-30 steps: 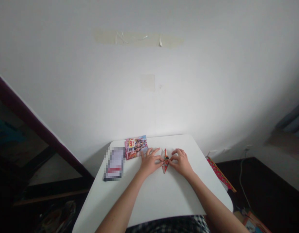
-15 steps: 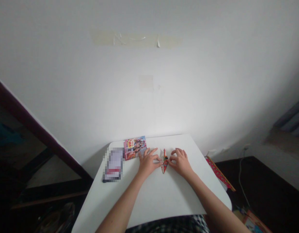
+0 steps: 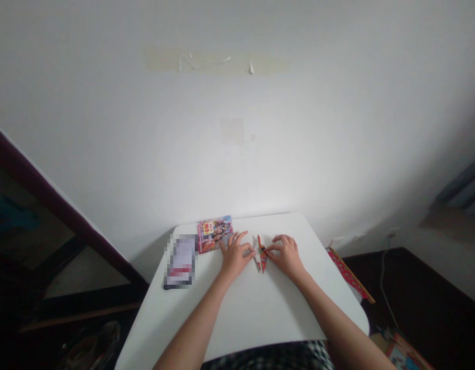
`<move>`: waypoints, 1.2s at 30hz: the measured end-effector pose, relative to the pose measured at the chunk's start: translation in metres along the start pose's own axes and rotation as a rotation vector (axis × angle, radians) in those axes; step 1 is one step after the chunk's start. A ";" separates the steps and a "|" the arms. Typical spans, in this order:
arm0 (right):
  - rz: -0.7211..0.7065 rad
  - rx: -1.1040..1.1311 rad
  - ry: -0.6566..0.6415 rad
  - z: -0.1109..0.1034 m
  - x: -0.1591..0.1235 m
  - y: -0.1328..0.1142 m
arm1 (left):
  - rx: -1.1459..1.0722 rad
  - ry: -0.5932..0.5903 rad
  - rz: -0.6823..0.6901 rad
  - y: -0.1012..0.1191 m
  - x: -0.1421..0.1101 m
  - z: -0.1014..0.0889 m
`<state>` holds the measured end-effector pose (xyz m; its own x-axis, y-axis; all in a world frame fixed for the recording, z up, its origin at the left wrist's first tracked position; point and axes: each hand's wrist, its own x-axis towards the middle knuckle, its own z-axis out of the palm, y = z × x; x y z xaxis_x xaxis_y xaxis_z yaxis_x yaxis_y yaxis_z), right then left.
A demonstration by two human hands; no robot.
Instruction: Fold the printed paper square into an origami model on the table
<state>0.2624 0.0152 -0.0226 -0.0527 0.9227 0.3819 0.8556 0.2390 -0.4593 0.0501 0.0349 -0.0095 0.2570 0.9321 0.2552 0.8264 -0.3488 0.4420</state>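
Between my hands a small piece of folded paper (image 3: 263, 263), printed in red and orange with dark patches, stands just above the white table (image 3: 252, 313). Its two pointed layers are spread apart, and a paler inner side shows on the left. My left hand (image 3: 235, 257) pinches the left layer between thumb and index finger, the other fingers stretched toward a leaflet. On the opposite side, my right hand (image 3: 286, 255) pinches the right layer at its middle. The fingertips partly hide the folds.
A colourful printed leaflet (image 3: 214, 235) lies at the table's back left. Beside it is a phone-like object (image 3: 181, 259), blurred by pixelation. The white wall (image 3: 237, 174) rises behind the table. A red patterned item (image 3: 347, 272) is beyond the right edge.
The folded paper's two layers have moved apart, with a wider gap between them now. My hands stay nearly in place, the left fingertips shifting slightly left.
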 end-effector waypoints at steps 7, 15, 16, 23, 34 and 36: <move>-0.022 -0.037 -0.029 -0.005 -0.001 -0.005 | -0.033 -0.030 -0.011 0.004 0.000 -0.004; -0.036 -0.046 -0.078 -0.009 -0.002 -0.003 | 0.024 -0.087 0.028 0.006 -0.001 -0.007; -0.038 -0.047 -0.084 -0.010 -0.003 -0.003 | 0.032 -0.100 0.032 0.007 -0.001 -0.008; -0.044 -0.067 -0.133 -0.017 -0.007 -0.007 | 0.053 -0.147 0.061 0.006 -0.006 -0.016; -0.096 -0.123 -0.070 -0.005 -0.011 -0.002 | 0.057 0.002 0.075 0.006 -0.012 -0.002; -0.109 -0.140 -0.058 -0.004 -0.010 -0.002 | 0.060 0.040 0.069 0.007 -0.012 0.001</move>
<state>0.2628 0.0040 -0.0225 -0.1749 0.9104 0.3749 0.9064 0.2976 -0.2998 0.0533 0.0216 -0.0102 0.2955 0.9009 0.3179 0.8360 -0.4049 0.3703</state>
